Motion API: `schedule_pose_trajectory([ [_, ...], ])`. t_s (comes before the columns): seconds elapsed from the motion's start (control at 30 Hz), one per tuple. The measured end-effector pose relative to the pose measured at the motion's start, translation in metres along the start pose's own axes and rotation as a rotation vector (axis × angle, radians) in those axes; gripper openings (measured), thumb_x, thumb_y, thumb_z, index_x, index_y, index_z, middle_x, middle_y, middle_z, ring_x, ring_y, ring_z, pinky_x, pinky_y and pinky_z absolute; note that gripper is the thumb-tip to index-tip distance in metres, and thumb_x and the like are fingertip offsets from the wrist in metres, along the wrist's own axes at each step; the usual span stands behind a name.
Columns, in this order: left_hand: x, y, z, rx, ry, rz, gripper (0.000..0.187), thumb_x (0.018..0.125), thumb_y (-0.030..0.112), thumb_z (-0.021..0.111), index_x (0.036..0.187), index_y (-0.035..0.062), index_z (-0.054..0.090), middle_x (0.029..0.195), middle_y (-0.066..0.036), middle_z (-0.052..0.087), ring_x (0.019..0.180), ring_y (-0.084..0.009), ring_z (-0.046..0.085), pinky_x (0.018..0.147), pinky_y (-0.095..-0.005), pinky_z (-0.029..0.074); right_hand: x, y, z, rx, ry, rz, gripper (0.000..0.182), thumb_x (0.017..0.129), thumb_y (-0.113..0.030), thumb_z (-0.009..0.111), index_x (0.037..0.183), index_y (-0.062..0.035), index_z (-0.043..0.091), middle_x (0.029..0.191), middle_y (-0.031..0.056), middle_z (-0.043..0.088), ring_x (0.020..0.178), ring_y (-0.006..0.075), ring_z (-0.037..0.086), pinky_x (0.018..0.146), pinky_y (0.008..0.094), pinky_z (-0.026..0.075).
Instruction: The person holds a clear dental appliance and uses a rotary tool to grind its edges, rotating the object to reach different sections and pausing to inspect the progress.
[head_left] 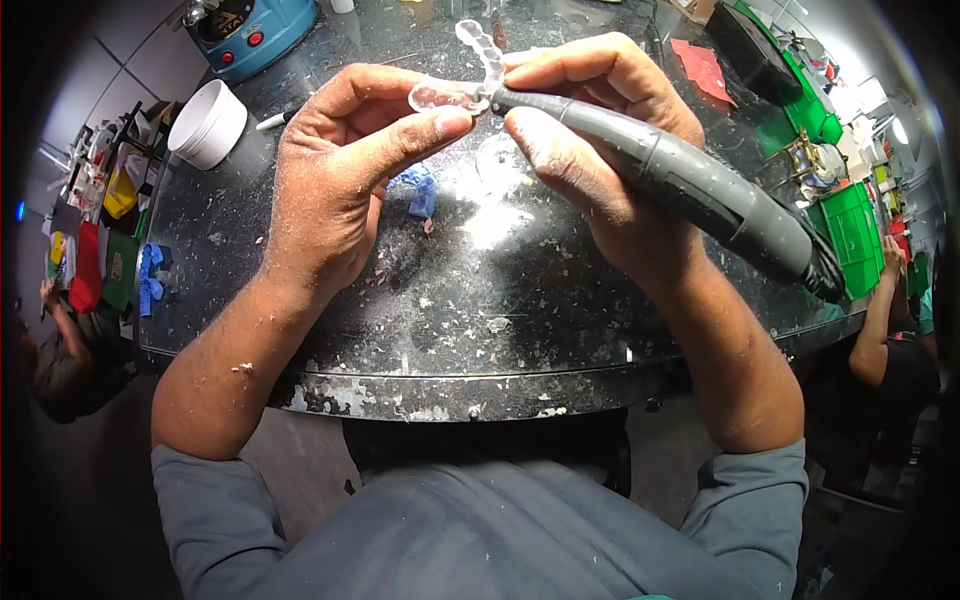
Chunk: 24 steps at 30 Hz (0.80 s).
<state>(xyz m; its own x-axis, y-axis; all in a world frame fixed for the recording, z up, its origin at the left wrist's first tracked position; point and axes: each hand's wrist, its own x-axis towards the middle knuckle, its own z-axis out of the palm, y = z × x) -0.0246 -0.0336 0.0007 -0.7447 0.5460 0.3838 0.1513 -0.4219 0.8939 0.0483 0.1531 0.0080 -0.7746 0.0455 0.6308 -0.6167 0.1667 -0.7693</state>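
Between the thumb and fingers of my left hand (335,165) is a clear, U-shaped dental aligner (480,58), its curved end pointing away from me. My right hand (610,140) is wrapped round a dark grey rotary handpiece (690,175), gripping it near its nose. The handpiece tip meets the aligner close to my left thumb; whether a bur sits there is too small to tell. Its thick rear end and cord slope down to the right. White dust coats both hands. Below them on the bench lies a scrap of blue material (418,190).
The black bench top (450,300) is strewn with white debris. A white tub (208,125) and a blue machine (250,38) stand at the left. Green bins (850,235) and a red sheet (703,72) are at the right. Other people sit at both sides.
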Motion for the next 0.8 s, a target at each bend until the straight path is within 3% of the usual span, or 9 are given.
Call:
schedule_pose_trajectory([
  [0.2, -0.005, -0.001, 0.011, 0.003, 0.077, 0.019, 0.013, 0.083, 0.000, 0.069, 0.095, 0.0021, 0.064, 0.095, -0.010, 0.070, 0.092, -0.0137, 0.066, 0.089, -0.0275, 0.050, -0.002, 0.001, 0.007, -0.114, -0.047, -0.111, 0.025, 0.083, -0.005, 0.066, 0.104, 0.0010, 0.056, 0.107, 0.0135, 0.062, 0.111, 0.0222, 0.059, 0.098, 0.0350, 0.045],
  [0.5, -0.010, -0.004, 0.016, 0.040, 0.119, 0.106, 0.013, 0.085, -0.001, 0.067, 0.096, 0.0013, 0.063, 0.100, -0.010, 0.069, 0.093, -0.0125, 0.065, 0.088, -0.0248, 0.051, -0.004, -0.001, 0.019, -0.191, 0.032, -0.183, 0.027, 0.080, -0.001, 0.069, 0.103, -0.0020, 0.056, 0.101, 0.0093, 0.061, 0.115, 0.0246, 0.057, 0.101, 0.0391, 0.043],
  [0.67, -0.008, -0.004, 0.020, 0.033, 0.159, 0.130, 0.012, 0.086, -0.001, 0.067, 0.097, 0.0010, 0.063, 0.102, -0.010, 0.068, 0.096, -0.0131, 0.065, 0.088, -0.0253, 0.052, -0.001, 0.001, 0.013, -0.258, -0.062, -0.344, 0.029, 0.080, -0.004, 0.069, 0.106, -0.0021, 0.055, 0.106, 0.0108, 0.060, 0.116, 0.0234, 0.055, 0.102, 0.0376, 0.040],
  [0.73, -0.008, -0.004, 0.020, 0.054, 0.150, 0.122, 0.014, 0.085, -0.001, 0.067, 0.098, 0.0003, 0.063, 0.103, -0.011, 0.068, 0.096, -0.0133, 0.065, 0.088, -0.0255, 0.052, -0.005, -0.006, 0.013, -0.301, 0.018, -0.134, 0.028, 0.080, -0.005, 0.070, 0.104, -0.0017, 0.056, 0.108, 0.0119, 0.060, 0.112, 0.0215, 0.056, 0.101, 0.0353, 0.040],
  [0.8, -0.008, -0.003, 0.018, 0.046, 0.154, 0.112, 0.014, 0.085, -0.001, 0.067, 0.099, -0.0001, 0.063, 0.103, -0.011, 0.068, 0.096, -0.0134, 0.065, 0.089, -0.0257, 0.052, -0.004, -0.002, 0.011, -0.297, 0.011, -0.187, 0.028, 0.079, -0.005, 0.071, 0.103, -0.0012, 0.058, 0.108, 0.0125, 0.060, 0.111, 0.0194, 0.056, 0.099, 0.0338, 0.041],
])
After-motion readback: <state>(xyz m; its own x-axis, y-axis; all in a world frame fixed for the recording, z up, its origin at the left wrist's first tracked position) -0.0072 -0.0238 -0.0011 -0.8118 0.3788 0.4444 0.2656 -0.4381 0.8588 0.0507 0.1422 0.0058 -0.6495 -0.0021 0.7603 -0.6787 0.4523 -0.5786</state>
